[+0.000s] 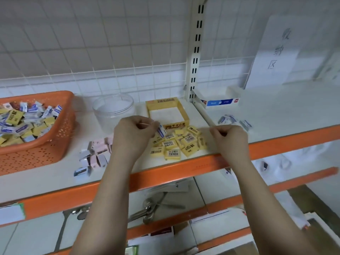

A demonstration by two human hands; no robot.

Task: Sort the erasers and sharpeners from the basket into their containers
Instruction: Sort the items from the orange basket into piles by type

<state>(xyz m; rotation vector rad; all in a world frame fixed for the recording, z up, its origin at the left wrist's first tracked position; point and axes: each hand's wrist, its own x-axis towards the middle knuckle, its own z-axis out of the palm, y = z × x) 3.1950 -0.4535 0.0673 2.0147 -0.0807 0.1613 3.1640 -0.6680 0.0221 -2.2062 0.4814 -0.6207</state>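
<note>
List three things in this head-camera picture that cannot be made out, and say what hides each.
1. Right hand: fingers curl away from the head view, so any contents are hidden.
2. Orange basket: cut off by the left edge.
3. Blue-and-white eraser pinched by the left hand: print too blurred to read.

orange basket (46,144) cropped left, paper sign (276,50) blurred

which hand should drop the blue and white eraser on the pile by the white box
Probably the left hand: it already pinches the blue and white eraser. The right hand sits nearer that pile, curled, apparently empty.
</note>
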